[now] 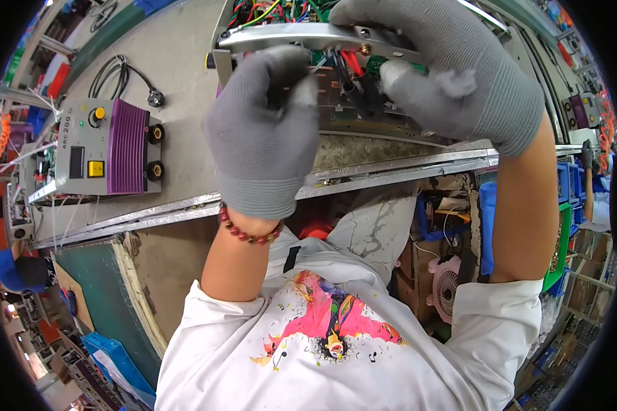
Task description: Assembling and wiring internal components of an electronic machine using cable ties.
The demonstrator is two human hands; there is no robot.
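An open electronic chassis (343, 109) lies at the top centre, with coloured wires, green boards and dark cables under a silver metal bar (288, 35). My left hand (262, 130), in a grey knit glove, has its fingers curled just below the bar's left part; what they hold is too small or hidden to make out. My right hand (452, 82), also gloved, curls over the bar's right part, thumb below it beside a green board. A brass fitting (365, 49) sits on the bar between my hands.
A purple-sided power unit (127, 147) stands left, below a coiled black plug cable (120, 75). The bench's metal edge (404, 164) runs below the chassis. A pink fan (443, 288) and blue bins (487, 226) are lower right. Other people (17, 264) are at both sides.
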